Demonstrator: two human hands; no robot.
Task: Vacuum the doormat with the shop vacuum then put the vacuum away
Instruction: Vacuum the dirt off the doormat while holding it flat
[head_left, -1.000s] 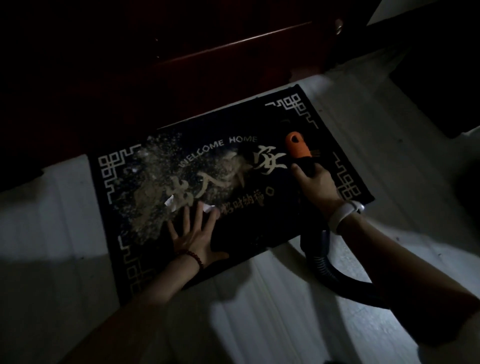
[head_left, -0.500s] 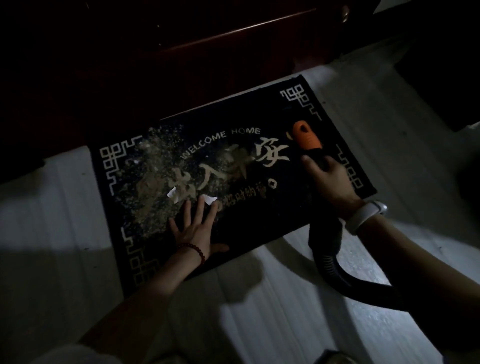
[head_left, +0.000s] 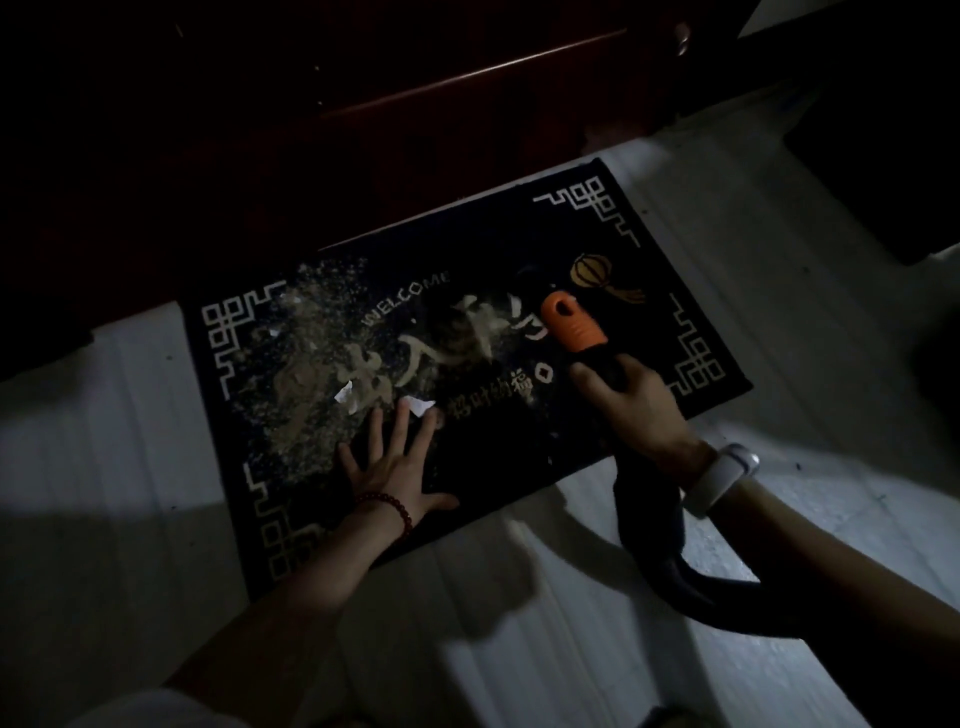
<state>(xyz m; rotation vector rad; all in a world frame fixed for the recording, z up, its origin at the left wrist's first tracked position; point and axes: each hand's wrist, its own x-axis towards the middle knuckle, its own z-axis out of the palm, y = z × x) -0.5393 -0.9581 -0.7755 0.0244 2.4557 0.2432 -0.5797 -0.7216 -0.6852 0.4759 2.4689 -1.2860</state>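
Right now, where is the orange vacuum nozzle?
In the head view, the orange nozzle sits over the doormat's right half, just below the lantern design, held by the right hand.

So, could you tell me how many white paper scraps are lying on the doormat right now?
2 clearly. One paper scrap lies in the dusty patch; the other scrap sits just beyond the left hand's fingertips. The doormat is dim, and smaller bits may hide in the dust.
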